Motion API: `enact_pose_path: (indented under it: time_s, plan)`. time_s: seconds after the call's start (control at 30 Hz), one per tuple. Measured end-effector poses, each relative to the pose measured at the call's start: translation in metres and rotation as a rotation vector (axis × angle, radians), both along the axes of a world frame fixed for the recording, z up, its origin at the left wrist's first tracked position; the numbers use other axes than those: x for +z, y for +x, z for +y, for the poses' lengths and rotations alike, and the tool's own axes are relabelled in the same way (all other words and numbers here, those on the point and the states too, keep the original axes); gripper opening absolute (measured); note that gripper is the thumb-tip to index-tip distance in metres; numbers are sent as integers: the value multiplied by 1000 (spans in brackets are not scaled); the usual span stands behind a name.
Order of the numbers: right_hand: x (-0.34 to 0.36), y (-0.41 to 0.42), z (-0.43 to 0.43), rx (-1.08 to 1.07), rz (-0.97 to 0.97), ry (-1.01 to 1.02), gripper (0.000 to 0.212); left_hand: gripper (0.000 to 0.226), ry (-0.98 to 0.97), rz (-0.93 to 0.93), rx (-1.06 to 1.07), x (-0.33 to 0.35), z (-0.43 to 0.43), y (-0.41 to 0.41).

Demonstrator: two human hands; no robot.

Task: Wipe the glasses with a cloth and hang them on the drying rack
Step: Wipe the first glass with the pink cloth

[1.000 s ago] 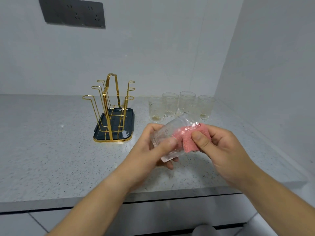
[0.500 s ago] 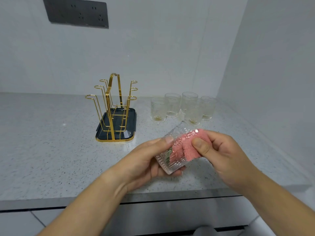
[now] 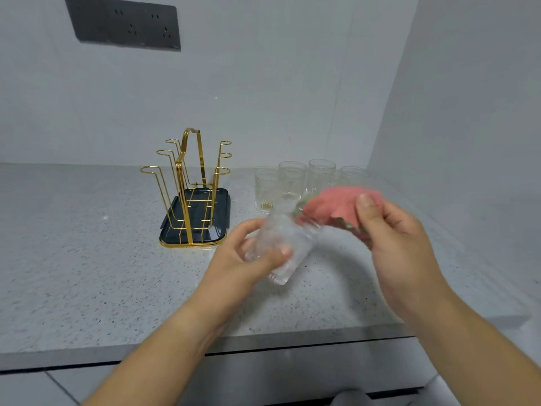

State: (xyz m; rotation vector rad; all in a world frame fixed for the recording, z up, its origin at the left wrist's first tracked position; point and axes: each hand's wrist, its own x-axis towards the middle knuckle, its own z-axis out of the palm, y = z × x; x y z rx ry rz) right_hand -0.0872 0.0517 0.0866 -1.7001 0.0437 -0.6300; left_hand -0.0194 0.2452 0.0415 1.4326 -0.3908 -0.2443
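Nothing here carries writing, a label, a brand, a number or a sign that can be read. The dark socket panel [image 3: 123, 24] on the wall shows only plug holes, and any small print on it is too fine to make out.

Glossy gold metal drying rack [image 3: 190, 183], textured clear glass [image 3: 282, 244], soft pink cloth [image 3: 330, 205], speckled stone counter [image 3: 87, 259].

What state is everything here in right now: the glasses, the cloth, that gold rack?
Clear ribbed glass: tilted, gripped by left hand.
Pink cloth: bunched, pinched by right hand.
Gold wire drying rack: upright, nothing hanging.
Clear glasses on countertop: upright, unhung.
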Motion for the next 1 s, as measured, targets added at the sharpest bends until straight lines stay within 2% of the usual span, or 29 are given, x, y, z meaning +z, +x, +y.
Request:
enact_pose_path:
  time_s: [0.1,0.17,0.23,0.37,0.43,0.5,0.57,0.67,0.77,0.93,1.0]
  plan:
    - [-7,-1,-1,-55,5,88,33,61,-326,299,-45,1,0,6]
    - [-18,-1,8,-14,79,136,32,50,-506,363,-117,6,-3,7]
    - [-30,-1,22,70,122,148,35,49,-584,354,-159,11,-8,6]
    - [-45,0,53,266,66,33,46,59,-588,280,-118,9,-18,7]
    - [-48,2,60,283,39,22,51,60,-586,263,-82,5,-22,4]
    - [-42,8,60,253,56,36,43,58,-582,226,-68,1,-28,-5]
    - [-31,16,57,200,95,147,32,55,-582,193,-44,-2,-35,-13]
    - [-37,28,55,275,94,417,36,56,-580,164,11,-1,-37,-16]
    - [-58,26,65,347,97,554,44,58,-571,169,73,3,-31,-9]
    - [-70,17,85,373,153,578,59,64,-539,169,111,8,-31,-4]
    - [-62,24,77,339,115,575,53,64,-504,109,89,7,-32,-7]
